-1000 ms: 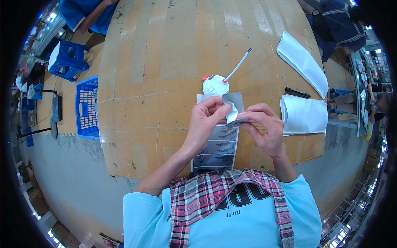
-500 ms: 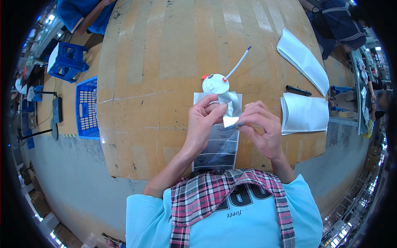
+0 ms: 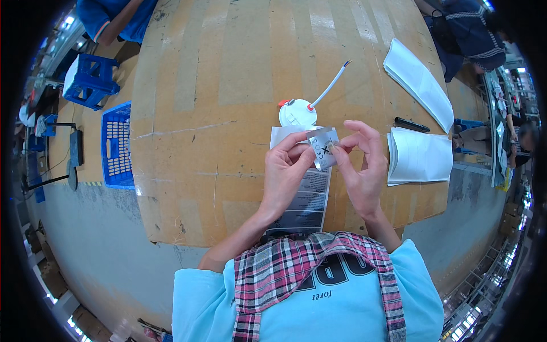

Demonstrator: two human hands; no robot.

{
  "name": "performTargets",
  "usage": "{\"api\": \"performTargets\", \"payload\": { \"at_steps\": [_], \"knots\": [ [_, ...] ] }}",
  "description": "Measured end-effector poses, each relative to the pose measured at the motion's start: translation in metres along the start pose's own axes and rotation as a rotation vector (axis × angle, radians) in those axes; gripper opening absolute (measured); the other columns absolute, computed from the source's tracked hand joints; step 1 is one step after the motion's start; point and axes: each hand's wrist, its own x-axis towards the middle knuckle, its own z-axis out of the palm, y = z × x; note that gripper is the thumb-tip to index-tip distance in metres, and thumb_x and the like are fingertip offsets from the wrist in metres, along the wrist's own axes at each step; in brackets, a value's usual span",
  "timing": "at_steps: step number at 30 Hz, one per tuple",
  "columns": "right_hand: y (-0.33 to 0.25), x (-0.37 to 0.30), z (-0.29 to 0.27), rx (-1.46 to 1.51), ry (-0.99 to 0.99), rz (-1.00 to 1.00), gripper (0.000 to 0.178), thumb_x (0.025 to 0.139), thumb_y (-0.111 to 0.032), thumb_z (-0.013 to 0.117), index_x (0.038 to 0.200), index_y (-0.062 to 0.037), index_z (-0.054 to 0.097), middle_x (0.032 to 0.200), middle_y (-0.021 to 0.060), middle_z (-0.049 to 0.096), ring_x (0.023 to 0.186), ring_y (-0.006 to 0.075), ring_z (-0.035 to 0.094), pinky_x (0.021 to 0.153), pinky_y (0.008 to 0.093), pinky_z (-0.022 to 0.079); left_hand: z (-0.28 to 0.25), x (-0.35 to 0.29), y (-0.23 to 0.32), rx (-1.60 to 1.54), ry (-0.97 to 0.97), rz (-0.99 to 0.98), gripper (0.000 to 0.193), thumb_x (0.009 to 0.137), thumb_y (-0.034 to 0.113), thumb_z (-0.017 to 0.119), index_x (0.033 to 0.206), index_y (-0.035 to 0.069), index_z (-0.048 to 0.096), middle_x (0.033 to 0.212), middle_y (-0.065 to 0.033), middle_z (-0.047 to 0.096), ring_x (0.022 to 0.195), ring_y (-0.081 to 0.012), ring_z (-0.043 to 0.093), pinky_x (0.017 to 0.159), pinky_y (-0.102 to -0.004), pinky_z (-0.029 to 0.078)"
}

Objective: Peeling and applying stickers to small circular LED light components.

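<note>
Broad brown tabletop, scuffed and crossed with glossy tape strips. Small silver printed label, held above the table's near middle. Left hand pinches its left side between thumb and fingers; right hand has its thumb against the right side, other fingers raised and loosely spread, whether pinching cannot be told. Below: long silver-grey printed sheet, lying flat. Beyond it, round white plastic unit with white cable. At right, slim black pen between two piles of white sheets. Left of the table: blue slatted plastic basket, blue plastic stool, worn grey floor. Far left corner: co-worker in blue.
</note>
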Motion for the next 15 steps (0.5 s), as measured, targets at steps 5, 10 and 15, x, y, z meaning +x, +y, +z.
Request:
{"api": "performTargets", "payload": {
  "at_steps": [5, 10, 15],
  "knots": [
    [0.0003, 0.0011, 0.0021, -0.02, -0.003, 0.006, 0.041, 0.078, 0.004, 0.066, 0.116, -0.0021, 0.051, 0.075, 0.0065, 0.06, 0.071, 0.013, 0.059, 0.068, 0.0261, 0.048, 0.0003, -0.0003, -0.0019, -0.003, 0.005, -0.002, 0.029, 0.089, 0.003, 0.056, 0.117, -0.003, 0.057, 0.088, -0.0098, 0.069, 0.077, -0.0077, 0.062, 0.07, -0.0227, 0.051],
    [0.0015, 0.0015, 0.0039, -0.005, 0.007, 0.022, 0.041, 0.078, 0.004, 0.066, 0.116, -0.0021, 0.051, 0.074, 0.0062, 0.059, 0.07, 0.0127, 0.058, 0.068, 0.026, 0.047, -0.0003, -0.0012, -0.0029, -0.048, 0.006, 0.004, 0.029, 0.09, 0.004, 0.056, 0.118, -0.003, 0.057, 0.089, -0.0108, 0.069, 0.078, -0.0089, 0.063, 0.07, -0.0233, 0.052],
    [0.0006, 0.0018, 0.0026, -0.011, 0.0, 0.038, 0.042, 0.078, 0.004, 0.066, 0.116, -0.0021, 0.05, 0.073, 0.0058, 0.058, 0.069, 0.0123, 0.057, 0.066, 0.0257, 0.047, 0.002, -0.0021, -0.0009, -0.039, 0.003, 0.0, 0.029, 0.09, 0.003, 0.056, 0.118, -0.004, 0.056, 0.091, -0.0122, 0.069, 0.079, -0.0101, 0.064, 0.071, -0.0241, 0.053]
  ]
}}
